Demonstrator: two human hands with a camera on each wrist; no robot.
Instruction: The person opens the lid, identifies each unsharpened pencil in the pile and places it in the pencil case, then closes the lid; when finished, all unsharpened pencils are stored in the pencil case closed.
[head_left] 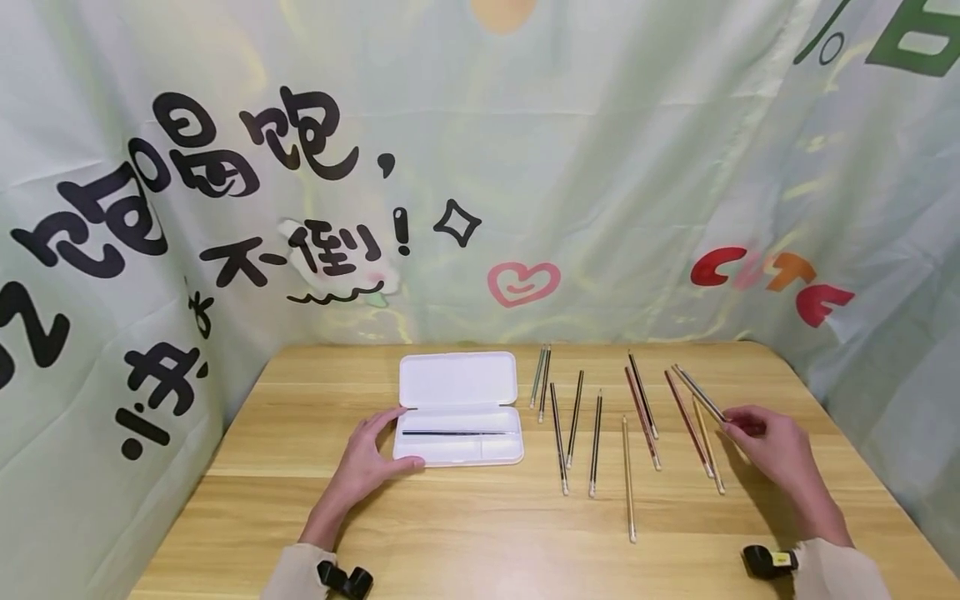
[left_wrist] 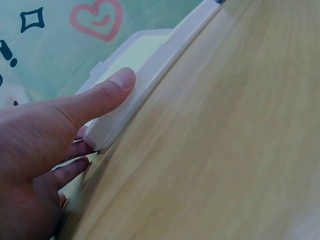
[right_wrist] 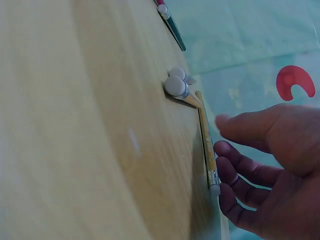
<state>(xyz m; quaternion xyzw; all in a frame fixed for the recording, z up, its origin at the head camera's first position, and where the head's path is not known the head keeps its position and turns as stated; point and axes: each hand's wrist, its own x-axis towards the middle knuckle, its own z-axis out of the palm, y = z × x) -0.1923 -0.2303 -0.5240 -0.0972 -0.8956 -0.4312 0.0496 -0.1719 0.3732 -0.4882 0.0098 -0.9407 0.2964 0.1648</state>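
Observation:
A white pencil case (head_left: pixel 457 379) lies open on the table, its lid tilted back and one dark pencil (head_left: pixel 450 433) in its lower tray. My left hand (head_left: pixel 367 458) holds the case's left end, thumb along the front wall and fingers around the far side; the left wrist view shows the thumb on the white wall (left_wrist: pixel 112 120). My right hand (head_left: pixel 772 446) is at the near end of a dark, shiny pencil (head_left: pixel 697 392). In the right wrist view, thumb and fingers stand apart beside a yellow pencil (right_wrist: pixel 206 135) with a white eraser.
Several pencils lie spread between case and right hand: dark ones (head_left: pixel 595 446), reddish ones (head_left: pixel 643 417) and a bare-wood one (head_left: pixel 628 479). A green pencil (head_left: pixel 537 379) lies near the lid. A printed curtain (head_left: pixel 600 208) borders the wooden table (head_left: pixel 487 542).

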